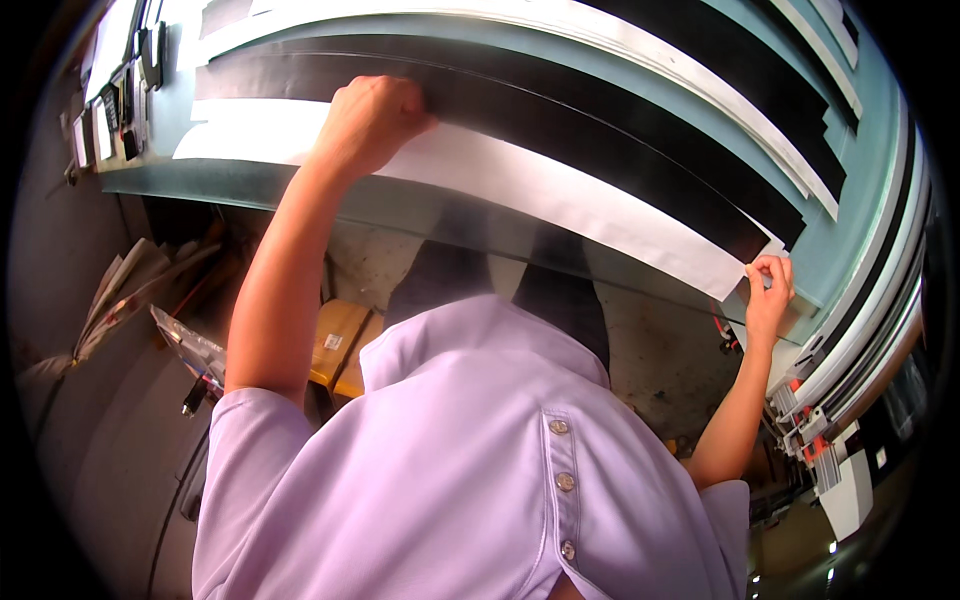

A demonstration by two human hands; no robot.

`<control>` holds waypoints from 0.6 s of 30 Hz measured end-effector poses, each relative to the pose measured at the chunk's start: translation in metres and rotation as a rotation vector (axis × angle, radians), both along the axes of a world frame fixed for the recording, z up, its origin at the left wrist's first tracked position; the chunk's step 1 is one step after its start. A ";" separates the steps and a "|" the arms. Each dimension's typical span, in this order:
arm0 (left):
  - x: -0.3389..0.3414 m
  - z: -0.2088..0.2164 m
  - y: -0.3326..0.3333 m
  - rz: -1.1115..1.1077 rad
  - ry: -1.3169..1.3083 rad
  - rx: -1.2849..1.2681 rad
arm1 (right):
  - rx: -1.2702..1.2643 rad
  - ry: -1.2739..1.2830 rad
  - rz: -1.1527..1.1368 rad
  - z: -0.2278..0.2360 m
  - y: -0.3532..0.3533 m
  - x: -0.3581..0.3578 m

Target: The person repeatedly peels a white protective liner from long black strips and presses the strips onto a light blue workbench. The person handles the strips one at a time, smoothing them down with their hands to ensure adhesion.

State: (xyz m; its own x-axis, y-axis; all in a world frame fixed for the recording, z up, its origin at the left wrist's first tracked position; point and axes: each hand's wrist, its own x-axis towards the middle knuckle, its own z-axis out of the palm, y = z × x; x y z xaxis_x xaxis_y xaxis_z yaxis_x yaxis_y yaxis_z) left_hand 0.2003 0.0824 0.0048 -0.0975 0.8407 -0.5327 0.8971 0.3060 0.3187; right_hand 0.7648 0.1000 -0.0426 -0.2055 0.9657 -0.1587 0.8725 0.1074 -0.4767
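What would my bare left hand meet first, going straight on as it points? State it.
Your left hand would probably first meet more of the long, flat, black strip beneath it, then the pale blue-green tabletop beyond; whether hand and strip touch is unclear.

The long, black, film-like strip (600, 168) looks smooth with a soft sheen; the long, white, paper-like strip (560, 190) looks matt. The pale green tabletop (868, 180) looks smooth, the lilac cloth shirt (430, 430) soft, its round, metallic-looking buttons (565, 482) shiny.
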 end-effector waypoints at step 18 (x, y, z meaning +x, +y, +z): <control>0.025 -0.011 -0.028 0.009 -0.054 0.125 | 0.398 0.160 0.208 -0.036 -0.010 -0.407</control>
